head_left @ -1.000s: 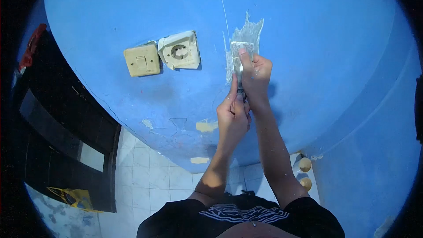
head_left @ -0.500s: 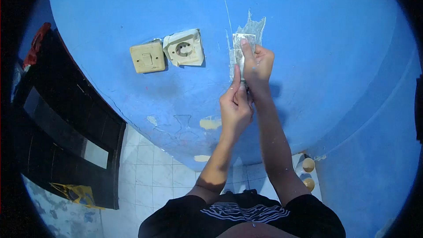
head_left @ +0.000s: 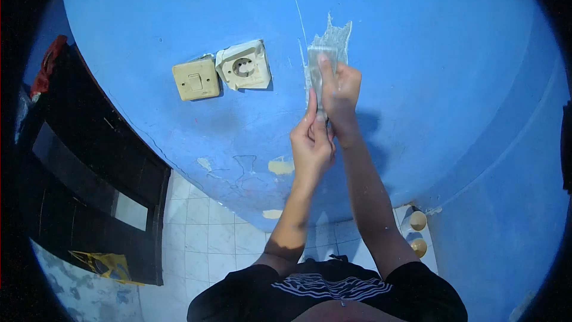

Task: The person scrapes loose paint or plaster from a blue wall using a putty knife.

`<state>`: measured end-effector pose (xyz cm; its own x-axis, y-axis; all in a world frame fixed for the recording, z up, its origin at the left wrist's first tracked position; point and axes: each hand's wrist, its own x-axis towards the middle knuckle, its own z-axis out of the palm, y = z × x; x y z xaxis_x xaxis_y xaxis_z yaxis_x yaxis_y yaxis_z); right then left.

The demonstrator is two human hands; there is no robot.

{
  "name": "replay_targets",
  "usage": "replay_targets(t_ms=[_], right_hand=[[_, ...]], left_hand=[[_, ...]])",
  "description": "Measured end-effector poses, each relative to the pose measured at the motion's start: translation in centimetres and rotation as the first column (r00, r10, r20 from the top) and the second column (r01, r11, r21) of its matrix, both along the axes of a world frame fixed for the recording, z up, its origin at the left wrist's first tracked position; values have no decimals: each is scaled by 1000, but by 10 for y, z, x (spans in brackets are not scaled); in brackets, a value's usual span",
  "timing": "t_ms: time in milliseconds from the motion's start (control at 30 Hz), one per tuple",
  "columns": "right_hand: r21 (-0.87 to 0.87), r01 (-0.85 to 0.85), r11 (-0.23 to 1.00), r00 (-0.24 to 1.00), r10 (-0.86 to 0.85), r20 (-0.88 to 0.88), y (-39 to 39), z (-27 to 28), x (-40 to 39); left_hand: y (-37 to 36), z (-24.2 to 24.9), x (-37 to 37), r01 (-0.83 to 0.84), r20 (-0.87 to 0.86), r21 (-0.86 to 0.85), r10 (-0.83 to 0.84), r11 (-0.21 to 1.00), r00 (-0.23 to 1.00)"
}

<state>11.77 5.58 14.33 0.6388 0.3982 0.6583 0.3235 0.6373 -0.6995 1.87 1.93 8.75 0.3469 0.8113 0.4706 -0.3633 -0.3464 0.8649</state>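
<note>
A flat grey metal scraper (head_left: 313, 67) lies against the blue wall (head_left: 417, 36), over the lower part of a bare patch (head_left: 337, 36) where the paint has come off. My right hand (head_left: 344, 95) is closed on the blade's right side, its thumb pressed flat on the face. Lower down, my left hand (head_left: 311, 146) grips the bottom end of the same tool, thumb pointing up along it. Fingers and palm hide the handle end. Ragged paint edges rise above the blade, and a thin pale scratch (head_left: 299, 15) runs up to the left.
A light switch (head_left: 195, 79) and a loose-covered socket (head_left: 243, 67) are on the wall to the left. A dark wooden cabinet or door (head_left: 89, 161) stands further left. Two round-topped containers (head_left: 417, 222) sit on the tiled floor (head_left: 223, 238) at lower right.
Both hands and the scraper stay on nearly the same wall area. The blade's tilt has changed: its face now looks evenly grey, where pale marks showed before. The view has shifted slightly.
</note>
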Motion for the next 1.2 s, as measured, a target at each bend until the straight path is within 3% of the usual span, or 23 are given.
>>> replay_targets(t_ms=[33,100,233,367,600,767,933,1000,1067,1100,1200], right_hand=[[37,16,999,999,-18,29,2,1,0],[33,5,999,999,-6,46,1,7,2],[-28,43,999,999,-43,17,7,-4,5],[49,17,999,992,-23,121,1,12,8],[17,25,1000,999,-26,45,-1,5,3],[11,-64,998,997,64,34,2,0,6],[120,40,992,992,-53,111,19,17,9],[41,71,997,995,-74,71,7,32,0],[186,36,982,988,-63,142,14,19,4],[138,57,989,996,-65,59,15,6,0],[-5,60,998,998,-60,21,6,-26,1]], left_hand=[[-4,0,1,-3,-4,-3,3,1000,1000],[-11,9,9,73,164,-39,-66,997,984],[-14,6,9,96,184,-118,-73,988,980],[-9,10,12,91,157,-51,-82,995,984],[-9,19,3,79,46,-124,-73,989,996],[-13,-1,10,21,124,-56,-14,998,992],[1,32,-4,64,42,-66,-61,996,997],[1,47,-8,142,91,-64,-136,988,987],[-5,33,-11,120,58,-90,-115,989,992],[-7,25,-11,99,26,-113,-97,989,995],[-7,3,-12,73,-39,-61,-75,996,996]])
